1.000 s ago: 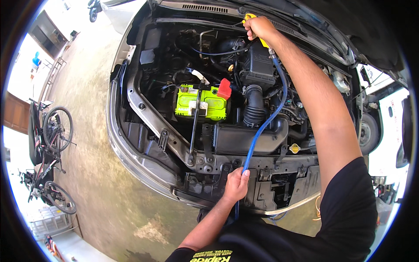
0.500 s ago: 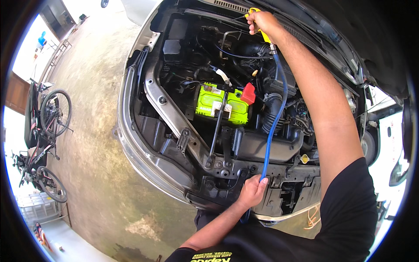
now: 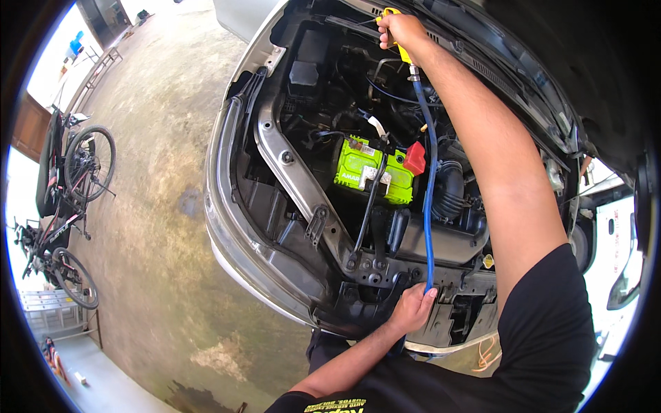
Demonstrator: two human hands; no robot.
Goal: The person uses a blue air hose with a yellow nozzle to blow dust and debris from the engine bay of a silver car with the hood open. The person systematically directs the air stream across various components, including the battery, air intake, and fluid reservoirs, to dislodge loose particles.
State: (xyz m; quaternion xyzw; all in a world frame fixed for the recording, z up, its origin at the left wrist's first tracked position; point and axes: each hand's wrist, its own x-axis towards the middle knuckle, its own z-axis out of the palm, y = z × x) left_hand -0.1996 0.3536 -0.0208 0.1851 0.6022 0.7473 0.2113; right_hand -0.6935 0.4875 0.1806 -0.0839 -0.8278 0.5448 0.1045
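Note:
Stretched out over the far side of the engine bay, my right hand (image 3: 406,34) is closed round a yellow air blow gun (image 3: 404,55). Its thin nozzle points left. A blue air hose (image 3: 429,199) runs from the gun's metal fitting down toward me. Near the front edge of the bay, my left hand (image 3: 413,308) grips this hose. Left of the hose sits a bright green car battery (image 3: 358,164) with a red terminal cover (image 3: 415,158) and a black hold-down bar (image 3: 372,199) across it.
The raised hood (image 3: 592,82) stands at the right. A ribbed black intake duct (image 3: 449,189) lies right of the hose. The car's front edge (image 3: 224,186) curves along the left. Bicycles (image 3: 86,165) and a ladder (image 3: 51,301) stand at the far left on the concrete floor.
The view has shifted, so the engine bay sits farther right. My right hand with the blow gun has moved left relative to the bay, and the hose hangs straighter. Both grips are unchanged.

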